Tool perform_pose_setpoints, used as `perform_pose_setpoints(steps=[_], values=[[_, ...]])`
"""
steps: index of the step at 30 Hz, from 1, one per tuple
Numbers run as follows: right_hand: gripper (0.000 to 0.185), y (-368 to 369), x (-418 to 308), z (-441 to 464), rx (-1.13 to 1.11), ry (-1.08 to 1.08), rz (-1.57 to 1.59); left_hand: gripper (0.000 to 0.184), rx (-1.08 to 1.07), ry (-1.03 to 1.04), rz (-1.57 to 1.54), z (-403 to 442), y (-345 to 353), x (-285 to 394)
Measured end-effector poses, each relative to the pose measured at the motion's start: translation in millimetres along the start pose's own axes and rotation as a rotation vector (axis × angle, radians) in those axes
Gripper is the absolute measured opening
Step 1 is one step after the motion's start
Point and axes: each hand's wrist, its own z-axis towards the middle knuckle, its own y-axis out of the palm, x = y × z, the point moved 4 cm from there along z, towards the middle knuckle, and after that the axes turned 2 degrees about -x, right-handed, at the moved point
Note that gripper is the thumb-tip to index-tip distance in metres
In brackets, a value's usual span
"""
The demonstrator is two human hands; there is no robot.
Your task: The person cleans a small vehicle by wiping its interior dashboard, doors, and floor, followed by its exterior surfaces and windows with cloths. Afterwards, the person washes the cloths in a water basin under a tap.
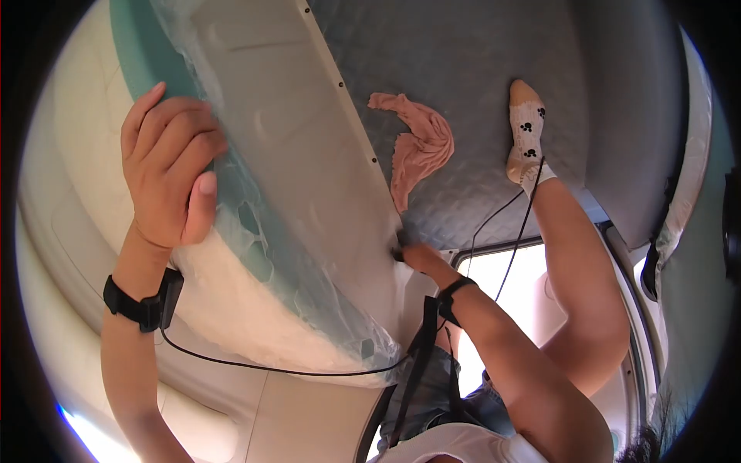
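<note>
My left hand (170, 170) rests against the seat (231, 266), over its cream and teal side with clear plastic film. Its fingers are loosely bent and slightly apart, the thumb stands off to the side, and nothing shows in it. My right hand (421, 258) is low by the lower end of the grey panel (293, 116), its fingers closed around a small black object (401, 242). That object is blurred and partly hidden, so I cannot tell its kind. A crumpled pink cloth (423, 143) lies on the dark grey quilted surface, beyond my right hand.
Black straps with small devices (147, 305) circle my wrists, and a black cable (278, 370) runs from the left one. My socked foot (528, 131) is on the dark quilted surface (478, 54). Screws (340, 84) line the panel's edge. A bright opening (517, 270) lies beside my leg.
</note>
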Motion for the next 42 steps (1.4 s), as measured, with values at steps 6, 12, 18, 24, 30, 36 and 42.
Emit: perform_pose_setpoints(steps=[6, 12, 18, 24, 30, 36, 42], values=[[0.034, -116, -62, 5, 0.716, -0.416, 0.473, 0.029, -0.058, 0.085, 0.047, -6, -2, -7], [0.044, -77, -65, 44, 0.827, -0.489, 0.476, 0.041, -0.074, 0.146, 0.140, -20, -2, -14], [0.053, 61, 3, 11, 0.543, -0.298, -0.416, 0.033, -0.028, 0.005, 0.084, -8, -18, 22], [0.038, 31, 9, 13, 0.430, -0.156, -0.040, 0.035, -0.078, -0.056, 0.113, -11, -22, 16], [0.032, -18, -1, 5, 0.318, 0.006, -0.323, 0.036, -0.061, 0.010, 0.186, -18, -13, 14], [0.034, 6, 10, 22, 0.384, -0.206, -0.146, 0.036, 0.002, 0.014, 0.122, -25, -20, 12], [0.038, -11, -4, 7, 0.128, 0.013, -0.707, 0.035, -0.047, 0.017, 0.093, -30, -19, 1]])
